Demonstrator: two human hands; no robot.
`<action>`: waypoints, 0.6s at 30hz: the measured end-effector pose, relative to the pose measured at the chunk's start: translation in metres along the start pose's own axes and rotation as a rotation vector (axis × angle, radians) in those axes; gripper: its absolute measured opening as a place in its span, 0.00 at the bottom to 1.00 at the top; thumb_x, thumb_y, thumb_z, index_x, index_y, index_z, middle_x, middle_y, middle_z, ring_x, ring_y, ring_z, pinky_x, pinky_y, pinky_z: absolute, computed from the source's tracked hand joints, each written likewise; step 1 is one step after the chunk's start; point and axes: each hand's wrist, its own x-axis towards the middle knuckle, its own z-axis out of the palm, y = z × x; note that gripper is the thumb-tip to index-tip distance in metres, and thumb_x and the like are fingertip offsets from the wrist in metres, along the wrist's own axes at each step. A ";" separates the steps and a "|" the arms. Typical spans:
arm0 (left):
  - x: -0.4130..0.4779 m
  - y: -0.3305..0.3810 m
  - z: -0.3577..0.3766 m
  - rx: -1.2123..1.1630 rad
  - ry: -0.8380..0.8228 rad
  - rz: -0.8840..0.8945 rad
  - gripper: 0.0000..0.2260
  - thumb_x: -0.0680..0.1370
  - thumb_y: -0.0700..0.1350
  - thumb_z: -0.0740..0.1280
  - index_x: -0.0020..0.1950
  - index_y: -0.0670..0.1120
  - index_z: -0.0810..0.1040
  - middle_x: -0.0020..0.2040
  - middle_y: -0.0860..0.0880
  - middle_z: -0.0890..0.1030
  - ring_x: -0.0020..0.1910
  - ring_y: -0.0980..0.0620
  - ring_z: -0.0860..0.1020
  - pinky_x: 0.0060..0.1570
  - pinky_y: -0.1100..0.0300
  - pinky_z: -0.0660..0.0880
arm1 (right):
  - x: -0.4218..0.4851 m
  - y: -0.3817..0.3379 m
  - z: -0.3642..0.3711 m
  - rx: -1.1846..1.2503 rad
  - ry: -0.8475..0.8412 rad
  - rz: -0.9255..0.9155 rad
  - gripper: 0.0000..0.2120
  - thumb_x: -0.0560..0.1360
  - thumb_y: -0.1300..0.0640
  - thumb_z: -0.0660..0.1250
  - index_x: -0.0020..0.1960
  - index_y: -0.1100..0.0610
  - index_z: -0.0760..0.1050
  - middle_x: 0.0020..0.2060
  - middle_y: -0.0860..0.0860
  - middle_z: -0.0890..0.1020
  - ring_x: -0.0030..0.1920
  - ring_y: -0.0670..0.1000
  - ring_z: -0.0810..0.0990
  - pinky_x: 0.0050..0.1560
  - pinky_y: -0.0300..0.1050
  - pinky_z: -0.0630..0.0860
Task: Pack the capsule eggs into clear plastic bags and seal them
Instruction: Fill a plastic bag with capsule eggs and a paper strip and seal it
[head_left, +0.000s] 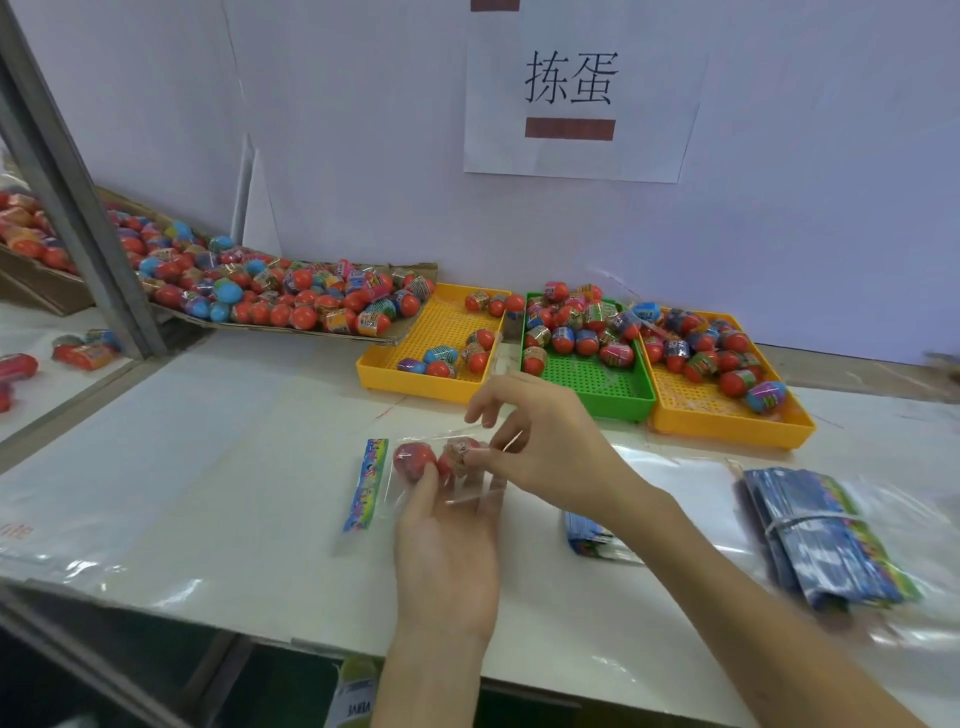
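Lying at the centre of the frame on the white table (182, 467), a clear plastic bag (415, 483) holds two red capsule eggs (414, 460) side by side, its colourful printed header strip (366, 486) pointing to the left. The left hand (447, 545) comes up from the lower middle of the frame, palm up under the bag, with its fingers curled around the bag's lower edge and a fingertip against the left egg. The right hand (540, 447) reaches in from the lower right and pinches the bag's open end between thumb and forefinger just right of the eggs, the other fingers spread loosely above.

Behind the hands, in the middle right of the frame, three perforated trays sit edge to edge: a yellow tray (410, 382) with a few eggs, a green tray (613, 395) with eggs piled at its far end, and a second yellow tray (727, 421) with more eggs. At the upper left, a flattened cardboard sheet (291, 330) carries a large heap of red and blue eggs (270, 291).

At the lower right lies a banded stack of printed bags (821, 540), and a smaller bundle (589, 540) shows just under the right forearm. A paper sign (576, 104) with two printed characters hangs on the wall at the top of the frame.
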 end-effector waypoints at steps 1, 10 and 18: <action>0.000 0.000 0.000 0.016 -0.009 -0.003 0.11 0.85 0.42 0.57 0.59 0.40 0.77 0.60 0.36 0.79 0.62 0.41 0.76 0.72 0.42 0.68 | 0.000 0.000 0.001 -0.023 0.017 -0.010 0.14 0.69 0.59 0.80 0.51 0.54 0.79 0.43 0.46 0.76 0.34 0.44 0.81 0.35 0.36 0.77; -0.003 0.000 0.000 0.059 -0.014 -0.001 0.11 0.83 0.40 0.58 0.59 0.41 0.78 0.62 0.37 0.81 0.64 0.39 0.78 0.70 0.38 0.69 | 0.003 0.002 -0.030 -0.068 -0.196 0.058 0.15 0.72 0.56 0.77 0.56 0.45 0.78 0.44 0.45 0.74 0.33 0.43 0.71 0.37 0.36 0.71; -0.007 0.000 -0.001 0.022 0.067 -0.060 0.16 0.85 0.42 0.57 0.71 0.40 0.73 0.63 0.40 0.82 0.63 0.39 0.80 0.67 0.37 0.71 | 0.034 0.044 -0.061 -0.197 0.280 0.374 0.10 0.78 0.63 0.68 0.53 0.50 0.81 0.45 0.46 0.83 0.43 0.44 0.79 0.47 0.38 0.78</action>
